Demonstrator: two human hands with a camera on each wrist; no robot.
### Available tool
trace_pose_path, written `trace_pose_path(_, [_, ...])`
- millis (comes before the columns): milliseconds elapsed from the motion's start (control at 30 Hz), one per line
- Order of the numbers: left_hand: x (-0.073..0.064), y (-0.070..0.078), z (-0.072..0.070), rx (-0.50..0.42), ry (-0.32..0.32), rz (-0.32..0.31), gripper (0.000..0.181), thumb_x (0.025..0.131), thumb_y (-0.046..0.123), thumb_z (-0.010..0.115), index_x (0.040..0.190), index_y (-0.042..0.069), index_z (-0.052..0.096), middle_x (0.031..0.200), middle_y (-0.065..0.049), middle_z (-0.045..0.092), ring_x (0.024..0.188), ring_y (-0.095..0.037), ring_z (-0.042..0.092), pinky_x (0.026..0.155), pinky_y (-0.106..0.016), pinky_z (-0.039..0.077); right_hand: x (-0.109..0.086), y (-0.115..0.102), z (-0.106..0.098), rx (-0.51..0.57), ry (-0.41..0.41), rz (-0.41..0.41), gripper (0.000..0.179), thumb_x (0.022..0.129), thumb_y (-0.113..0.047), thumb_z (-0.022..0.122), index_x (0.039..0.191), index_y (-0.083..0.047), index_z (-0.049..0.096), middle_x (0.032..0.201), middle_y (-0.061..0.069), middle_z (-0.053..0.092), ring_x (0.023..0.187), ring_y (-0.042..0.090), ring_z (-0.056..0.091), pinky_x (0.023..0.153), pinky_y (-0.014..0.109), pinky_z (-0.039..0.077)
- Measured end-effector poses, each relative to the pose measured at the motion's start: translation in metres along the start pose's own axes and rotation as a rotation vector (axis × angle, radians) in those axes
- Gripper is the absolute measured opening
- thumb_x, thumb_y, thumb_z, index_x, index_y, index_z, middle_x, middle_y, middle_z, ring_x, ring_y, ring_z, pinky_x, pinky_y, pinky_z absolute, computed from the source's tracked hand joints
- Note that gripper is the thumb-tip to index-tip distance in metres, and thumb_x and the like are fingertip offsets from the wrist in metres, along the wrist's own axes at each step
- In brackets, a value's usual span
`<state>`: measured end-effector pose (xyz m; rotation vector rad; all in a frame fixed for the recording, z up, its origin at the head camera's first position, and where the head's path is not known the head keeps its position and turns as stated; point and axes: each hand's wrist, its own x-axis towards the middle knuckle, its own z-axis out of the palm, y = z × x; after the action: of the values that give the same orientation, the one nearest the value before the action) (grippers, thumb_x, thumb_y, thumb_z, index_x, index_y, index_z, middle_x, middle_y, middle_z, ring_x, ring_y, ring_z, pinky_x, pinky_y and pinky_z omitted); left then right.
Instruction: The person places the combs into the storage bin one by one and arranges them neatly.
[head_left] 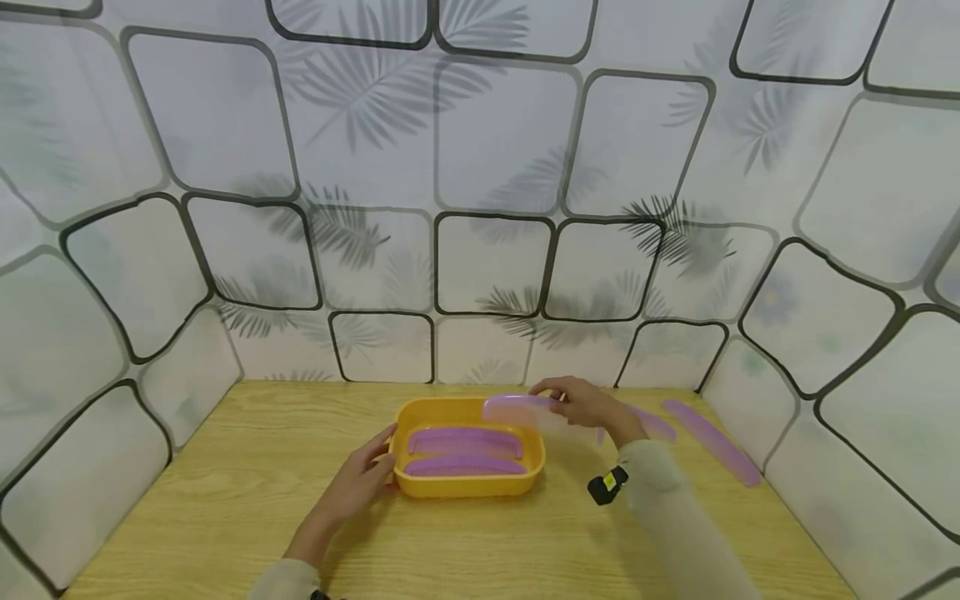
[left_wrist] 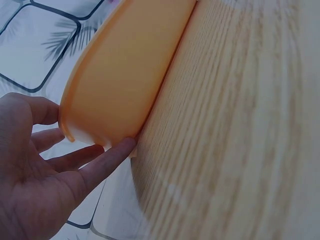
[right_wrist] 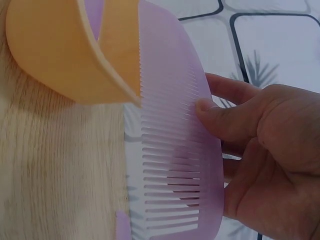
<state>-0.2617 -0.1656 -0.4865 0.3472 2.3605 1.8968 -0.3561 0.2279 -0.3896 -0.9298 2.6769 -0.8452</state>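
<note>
A purple comb (head_left: pixel 517 406) is pinched between the thumb and fingers of my right hand (head_left: pixel 588 406), held over the right end of a yellow tray (head_left: pixel 468 487). In the right wrist view the comb (right_wrist: pixel 172 75) shows its teeth facing the tray, with the thumb on its spine. Two more purple combs lie inside the tray, a rear comb (head_left: pixel 465 435) and a front comb (head_left: pixel 465 467), side by side. My left hand (head_left: pixel 356 479) touches the tray's left end from outside. The left wrist view shows its extended fingers against the tray wall (left_wrist: pixel 125 70).
On the wooden table (head_left: pixel 247 492), right of the tray, lies a purple comb (head_left: pixel 712 442) near the right wall. Another purple comb (head_left: pixel 654 423) is partly hidden behind my right wrist. Patterned white walls (head_left: pixel 487 350) enclose the table's back and sides.
</note>
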Motion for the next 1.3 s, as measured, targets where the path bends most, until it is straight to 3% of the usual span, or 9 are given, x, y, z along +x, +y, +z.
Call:
trace_pose_path(300, [0.002, -0.001, -0.001, 0.004, -0.015, 0.016, 0.056, 0.11, 0.011, 0.044, 0.162, 0.0, 0.025, 0.155, -0.043, 0.033, 0.128, -0.049, 0.058, 0.088, -0.042, 0.065, 0.015, -0.014, 0.007, -0.009, -0.028, 0.005, 0.033, 0.104, 0.001, 0.051, 0.134, -0.003, 0.063, 0.103, 0.022, 0.067, 0.068, 0.014, 0.057, 0.059, 0.022, 0.052])
trace_pose_path(533, [0.0, -0.001, 0.0, -0.003, 0.012, 0.001, 0.056, 0.11, 0.011, 0.045, 0.162, 0.001, 0.028, 0.155, -0.041, 0.035, 0.13, -0.049, 0.057, 0.088, -0.043, 0.064, 0.025, -0.023, 0.018, -0.026, -0.041, -0.047, 0.033, 0.102, 0.004, 0.052, 0.132, -0.001, 0.064, 0.093, 0.017, 0.068, 0.066, 0.009, 0.051, 0.057, 0.021, 0.046])
trace_pose_path(800, [0.002, -0.001, 0.0, -0.01, 0.004, 0.004, 0.055, 0.11, 0.011, 0.045, 0.162, 0.001, 0.028, 0.155, -0.04, 0.036, 0.131, -0.049, 0.056, 0.089, -0.042, 0.064, 0.036, -0.034, 0.028, -0.11, -0.033, -0.052, 0.034, 0.101, 0.002, 0.055, 0.131, -0.009, 0.067, 0.117, 0.019, 0.069, 0.088, 0.016, 0.06, 0.071, 0.024, 0.051])
trace_pose_path(1067, [0.001, 0.0, 0.0, -0.019, -0.001, 0.003, 0.053, 0.109, 0.008, 0.046, 0.159, -0.001, 0.031, 0.15, -0.041, 0.041, 0.128, -0.049, 0.058, 0.089, -0.047, 0.064, 0.04, -0.044, 0.039, -0.079, -0.052, -0.013, 0.036, 0.101, 0.005, 0.053, 0.132, -0.009, 0.067, 0.137, 0.02, 0.065, 0.121, 0.034, 0.063, 0.099, 0.046, 0.056])
trace_pose_path(1300, [0.003, 0.001, 0.001, -0.023, 0.025, -0.009, 0.049, 0.11, 0.008, 0.045, 0.157, 0.002, 0.035, 0.15, -0.039, 0.043, 0.129, -0.048, 0.058, 0.089, -0.047, 0.064, 0.044, -0.053, 0.046, -0.07, -0.054, -0.033, 0.038, 0.099, 0.009, 0.052, 0.13, -0.007, 0.069, 0.135, 0.019, 0.066, 0.123, 0.035, 0.063, 0.104, 0.049, 0.056])
